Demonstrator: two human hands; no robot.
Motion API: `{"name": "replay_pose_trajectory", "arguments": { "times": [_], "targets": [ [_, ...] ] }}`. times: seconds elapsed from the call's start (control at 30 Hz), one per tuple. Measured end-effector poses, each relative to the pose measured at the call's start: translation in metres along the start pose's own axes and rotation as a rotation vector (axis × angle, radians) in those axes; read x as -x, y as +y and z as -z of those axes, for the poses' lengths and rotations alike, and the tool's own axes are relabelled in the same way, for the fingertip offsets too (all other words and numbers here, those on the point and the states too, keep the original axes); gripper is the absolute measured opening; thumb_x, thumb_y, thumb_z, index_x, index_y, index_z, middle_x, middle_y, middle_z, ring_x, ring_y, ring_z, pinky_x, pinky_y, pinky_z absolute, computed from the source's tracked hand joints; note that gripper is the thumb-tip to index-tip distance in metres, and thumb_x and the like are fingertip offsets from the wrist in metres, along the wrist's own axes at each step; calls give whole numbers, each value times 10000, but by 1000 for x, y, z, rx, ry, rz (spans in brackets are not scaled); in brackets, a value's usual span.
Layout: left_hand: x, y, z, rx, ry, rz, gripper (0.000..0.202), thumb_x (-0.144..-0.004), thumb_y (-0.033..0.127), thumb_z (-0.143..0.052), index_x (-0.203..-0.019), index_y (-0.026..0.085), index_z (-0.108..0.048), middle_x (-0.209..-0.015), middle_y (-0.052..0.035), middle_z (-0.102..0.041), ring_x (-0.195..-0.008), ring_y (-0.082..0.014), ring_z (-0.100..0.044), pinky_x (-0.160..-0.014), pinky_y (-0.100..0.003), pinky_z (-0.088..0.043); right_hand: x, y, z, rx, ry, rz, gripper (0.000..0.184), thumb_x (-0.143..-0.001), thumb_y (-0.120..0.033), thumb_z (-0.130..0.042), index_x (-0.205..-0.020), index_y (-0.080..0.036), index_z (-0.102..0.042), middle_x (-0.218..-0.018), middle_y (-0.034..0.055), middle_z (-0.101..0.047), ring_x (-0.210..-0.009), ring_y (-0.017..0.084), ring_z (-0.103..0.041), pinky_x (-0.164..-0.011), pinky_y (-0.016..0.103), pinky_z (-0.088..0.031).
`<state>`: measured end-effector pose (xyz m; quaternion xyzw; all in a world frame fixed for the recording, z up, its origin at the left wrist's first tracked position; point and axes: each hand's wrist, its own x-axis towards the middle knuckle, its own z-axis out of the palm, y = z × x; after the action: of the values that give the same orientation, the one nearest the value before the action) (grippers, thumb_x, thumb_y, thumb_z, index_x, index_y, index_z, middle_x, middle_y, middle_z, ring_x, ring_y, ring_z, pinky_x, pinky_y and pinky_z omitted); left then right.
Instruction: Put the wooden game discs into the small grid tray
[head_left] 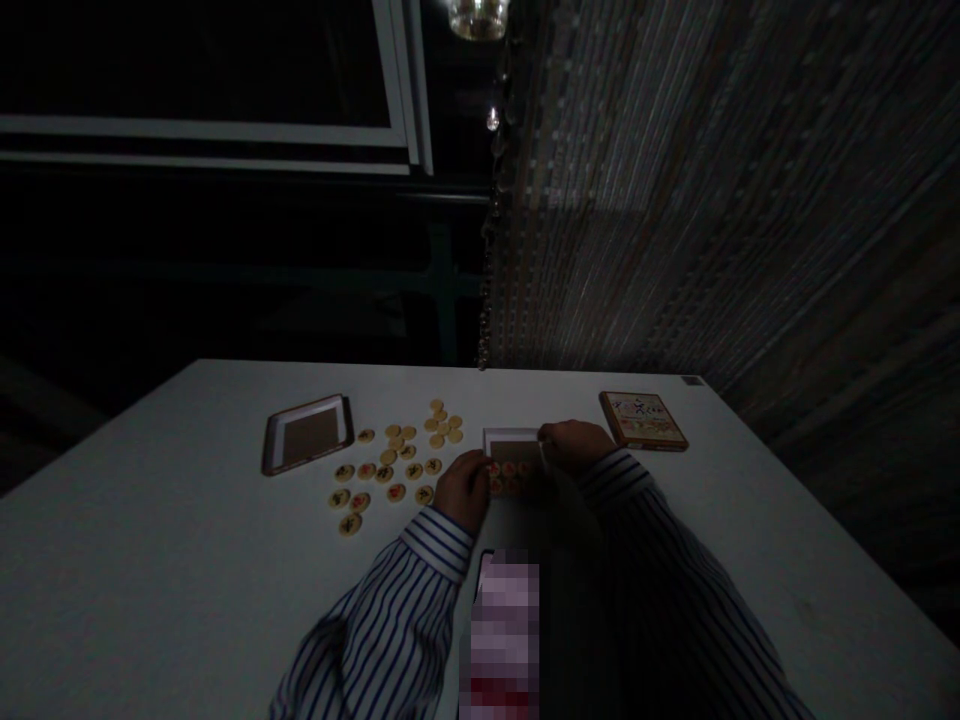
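A shallow open box (512,434) lies on the table in front of me, with several round Chinese chess pieces (510,469) with red characters in its near part. My left hand (463,490) is closed at the box's left wall, fingers curled. At the far right corner, my right hand (576,444) is closed on the box's rim. The box's near right part is in deep shadow. Left of the box, loose Chinese chess pieces (396,492) are scattered, some showing black or red characters and others plain faces.
The box lid (270,440) lies inner side up at the left on the white table (187,560). A closed printed box (643,420) is at the right. A pixelated phone (506,630) lies nearest me. A bead curtain (600,200) hangs behind the table. The room is dim.
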<state>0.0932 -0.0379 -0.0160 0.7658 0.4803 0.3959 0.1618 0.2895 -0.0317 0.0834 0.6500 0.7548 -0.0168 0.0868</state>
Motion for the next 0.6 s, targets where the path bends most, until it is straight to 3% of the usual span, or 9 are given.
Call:
{"name": "replay_pose_trajectory", "arguments": {
  "times": [0.2, 0.6],
  "targets": [
    [0, 2, 0, 23, 20, -6, 234, -756, 152, -449, -903, 159, -630, -988, -85, -638, -935, -168, -588, -845, -339, -484, -1, 0, -4, -10, -87, -37, 347, -777, -303, -403, -1061, -243, -593, -987, 120, -635, -890, 247, -596, -694, 344, -440],
    [-1, 5, 2, 7, 15, -11, 221, -752, 151, -454, -881, 162, -633, -964, -80, -645, -913, -174, -597, -824, -347, -496, -5, 1, -11, -5, -102, -8, 331, -760, -250, -426, -1038, -229, -604, -980, 122, -634, -892, 245, -595, -690, 337, -442]
  ]
}}
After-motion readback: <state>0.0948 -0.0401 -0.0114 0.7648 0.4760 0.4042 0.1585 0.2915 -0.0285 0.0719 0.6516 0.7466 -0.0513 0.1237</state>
